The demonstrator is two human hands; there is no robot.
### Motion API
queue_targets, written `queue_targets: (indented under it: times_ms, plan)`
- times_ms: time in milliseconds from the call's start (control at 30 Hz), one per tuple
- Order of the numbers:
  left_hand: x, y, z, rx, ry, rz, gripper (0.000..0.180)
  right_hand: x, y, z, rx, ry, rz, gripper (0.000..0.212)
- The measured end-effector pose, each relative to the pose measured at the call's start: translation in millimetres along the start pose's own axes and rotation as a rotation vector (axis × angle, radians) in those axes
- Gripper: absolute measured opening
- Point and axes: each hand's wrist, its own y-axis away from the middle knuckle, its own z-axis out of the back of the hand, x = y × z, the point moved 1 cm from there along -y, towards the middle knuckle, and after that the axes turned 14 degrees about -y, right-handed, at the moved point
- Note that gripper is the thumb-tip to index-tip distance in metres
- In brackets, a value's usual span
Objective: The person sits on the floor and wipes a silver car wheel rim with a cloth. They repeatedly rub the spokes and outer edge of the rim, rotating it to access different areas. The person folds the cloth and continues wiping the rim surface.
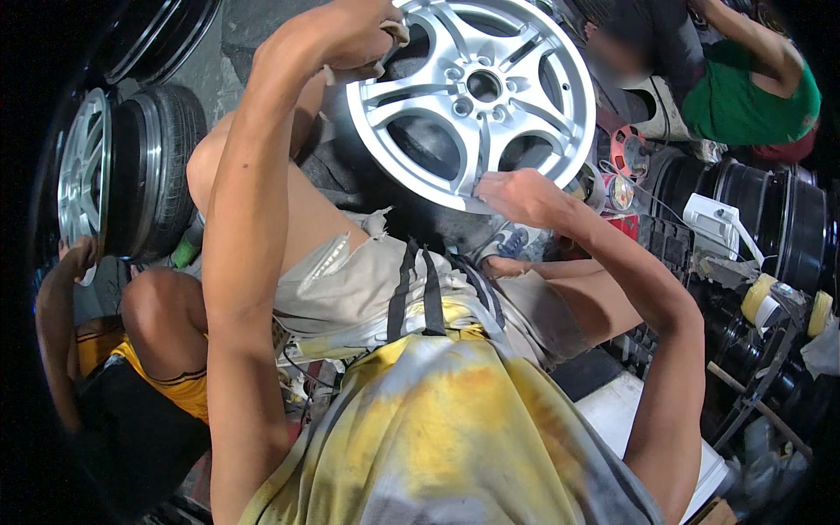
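Note:
A silver alloy wheel rim [516,105] with split spokes lies tilted in front of my knees. My left hand [354,37] is closed at its upper left edge, around a beige folded piece [395,33] that looks like cloth or sandpaper. Part of that piece sticks out below the palm. At the near edge of the rim, my right hand [525,198] grips the lip, its fingers bent over the metal and its thumb hidden. The centre hole and several bolt holes of the rim face up.
On the left, another person's hand [80,254] touches a second silver rim [85,166] beside a tyre [175,149]. A person in a green shirt [744,92] works at the upper right. Dark rims [752,197], a white device [713,226] and a paint can [618,192] stand to the right.

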Motion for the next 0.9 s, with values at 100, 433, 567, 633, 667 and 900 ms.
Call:
queue_targets:
  times_ms: [100, 433, 567, 633, 667, 900]
  plan:
    - [0, 4, 0, -0.046, 0.057, -0.010, 0.031, -4, 9, 2, -0.369, -0.117, 0.030, 0.021]
    - [-3, -12, -24, -0.202, 0.054, -0.049, 0.041, 53, 10, -51, -0.510, -0.255, -0.426, 0.021]
    - [-13, -13, -23, -0.242, 0.066, 0.012, 0.041, 32, 15, -27, -0.921, -0.082, -0.365, 0.030]
    - [-15, -16, -16, -0.203, 0.076, -0.015, 0.041, 29, 16, -43, -0.698, 0.033, -0.362, 0.036]
    - [-15, -17, -16, -0.219, 0.072, -0.016, 0.041, 24, 14, -51, -0.586, 0.090, -0.358, 0.039]
    - [-10, -17, -19, -0.240, 0.096, -0.040, 0.037, -49, 14, -24, -0.782, 0.156, -0.548, 0.034]
